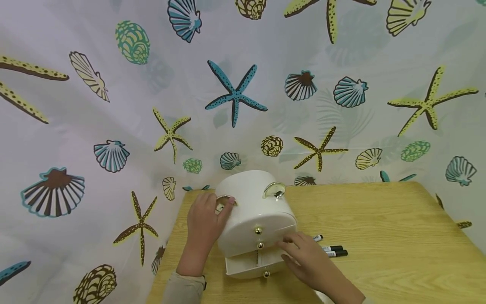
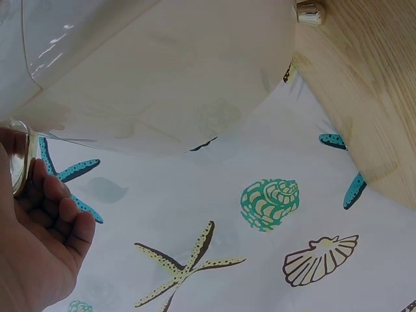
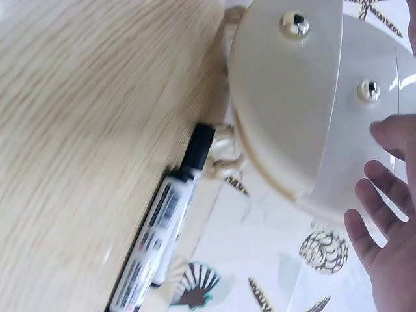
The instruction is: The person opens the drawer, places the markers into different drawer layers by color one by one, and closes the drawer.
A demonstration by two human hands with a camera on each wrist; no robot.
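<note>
My left hand (image 1: pixel 206 217) holds the ear (image 1: pixel 222 202) on the box (image 1: pixel 248 188); right hand (image 1: pixel 303 256) loosely spread, empty. Drawer (image 1: pixel 244 270) juts; likely mid-handling, next needs bracing.

Shell-and-starfish cloth (image 1: pixel 243 139) rising behind and beside a wood-grain counter (image 1: pixel 379 223) made this look like a small screened-off booth, though the kind of building was unclear.

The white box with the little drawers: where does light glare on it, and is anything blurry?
Left wrist view: pale streaks of glare at the upper left of the white box; right wrist view: bright highlights on the gold knobs, print on the front marker too blurred to read; head view: small glints on the gold knobs.
</note>
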